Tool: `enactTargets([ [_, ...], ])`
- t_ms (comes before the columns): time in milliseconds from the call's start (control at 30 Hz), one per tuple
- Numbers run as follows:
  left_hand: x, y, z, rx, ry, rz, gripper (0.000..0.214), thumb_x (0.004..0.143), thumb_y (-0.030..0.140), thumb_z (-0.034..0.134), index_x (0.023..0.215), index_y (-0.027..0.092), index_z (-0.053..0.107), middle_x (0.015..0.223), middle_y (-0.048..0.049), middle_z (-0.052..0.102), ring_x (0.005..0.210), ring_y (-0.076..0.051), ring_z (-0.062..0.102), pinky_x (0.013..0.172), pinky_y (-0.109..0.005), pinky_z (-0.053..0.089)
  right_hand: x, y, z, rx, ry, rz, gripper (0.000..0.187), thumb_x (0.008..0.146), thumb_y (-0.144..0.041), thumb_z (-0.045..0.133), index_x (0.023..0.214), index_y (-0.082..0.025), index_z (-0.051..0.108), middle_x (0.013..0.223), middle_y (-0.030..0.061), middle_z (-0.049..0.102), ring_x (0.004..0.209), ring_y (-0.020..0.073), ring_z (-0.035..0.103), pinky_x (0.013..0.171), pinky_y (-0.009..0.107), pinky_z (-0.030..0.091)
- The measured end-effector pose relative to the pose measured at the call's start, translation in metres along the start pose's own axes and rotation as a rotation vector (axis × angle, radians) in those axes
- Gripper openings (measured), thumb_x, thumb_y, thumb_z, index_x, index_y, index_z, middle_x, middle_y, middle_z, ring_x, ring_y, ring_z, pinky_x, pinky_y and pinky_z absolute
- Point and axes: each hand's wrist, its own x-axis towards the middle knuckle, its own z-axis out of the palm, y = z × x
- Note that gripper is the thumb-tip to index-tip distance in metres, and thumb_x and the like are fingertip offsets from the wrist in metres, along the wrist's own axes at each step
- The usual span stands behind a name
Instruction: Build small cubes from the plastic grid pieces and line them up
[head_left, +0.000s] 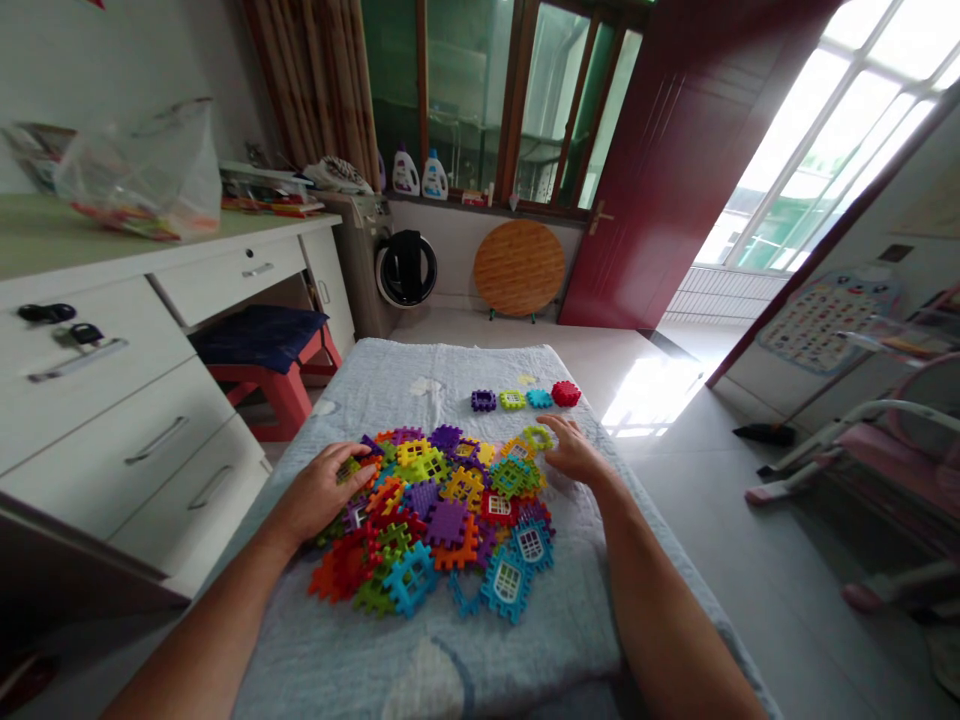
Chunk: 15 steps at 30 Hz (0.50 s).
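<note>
A heap of colourful interlocking plastic building blocks [448, 522], flat toothed squares and window pieces, lies on a cloth-covered table. At the heap's left edge rests my left hand [322, 488], its fingers spread over purple and orange pieces. My right hand [574, 450] is at the upper right edge, fingers apart, fingertips at a light green ring-shaped piece [538, 437]; no firm grip shows. Beyond the heap stands a row of assembled blocks: a dark purple one [483, 400], a lime one [513, 399], a light blue one [539, 398] and a red one [566, 393].
The pale blue cloth [525, 650] covers the table to its edges. To the left are a white desk [90, 400] with drawers and a red stool [281, 385]. A washing machine [367, 260] and a round wooden board [519, 267] stand behind; a pink chair [900, 440] is at right.
</note>
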Motion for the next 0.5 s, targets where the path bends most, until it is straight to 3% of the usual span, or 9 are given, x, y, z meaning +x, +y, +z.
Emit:
enactTargets([
  [133, 0.0, 0.0, 0.0, 0.001, 0.001, -0.001, 0.046, 0.08, 0.059, 0.049, 0.103, 0.021, 0.062, 0.113, -0.0076, 0.062, 0.108, -0.024, 0.057, 0.1, -0.037, 0.042, 0.002, -0.002, 0.002, -0.019, -0.068, 0.096, 0.052, 0.07, -0.015, 0.057, 0.121, -0.019, 0.055, 0.123, 0.0087, 0.058, 0.113, 0.0251, 0.049, 0.098, 0.038, 0.036],
  [300, 0.0, 0.001, 0.0, -0.007, 0.014, 0.001, 0.047, 0.079, 0.06, 0.049, 0.101, 0.02, 0.063, 0.112, -0.0077, 0.063, 0.107, -0.024, 0.058, 0.1, -0.037, 0.042, 0.001, 0.002, 0.0, -0.05, 0.024, 0.167, 0.046, 0.07, -0.026, 0.066, 0.115, -0.019, 0.058, 0.115, 0.0091, 0.059, 0.108, 0.026, 0.051, 0.096, 0.04, 0.038],
  [433, -0.002, 0.007, -0.002, -0.017, 0.029, 0.003, 0.046, 0.079, 0.06, 0.05, 0.1, 0.021, 0.063, 0.11, -0.0071, 0.064, 0.105, -0.024, 0.059, 0.098, -0.036, 0.043, -0.001, -0.006, -0.005, 0.057, 0.108, 0.068, 0.041, 0.074, -0.03, 0.065, 0.113, -0.02, 0.058, 0.116, 0.0093, 0.057, 0.11, 0.0243, 0.051, 0.099, 0.041, 0.036],
  [500, -0.002, 0.011, -0.004, -0.03, 0.021, 0.01, 0.046, 0.08, 0.059, 0.05, 0.102, 0.021, 0.063, 0.11, -0.0069, 0.065, 0.105, -0.024, 0.06, 0.097, -0.035, 0.044, -0.001, -0.017, -0.01, 0.148, 0.081, -0.015, 0.031, 0.077, -0.031, 0.063, 0.106, -0.021, 0.06, 0.111, 0.0071, 0.059, 0.106, 0.0219, 0.053, 0.096, 0.039, 0.038],
])
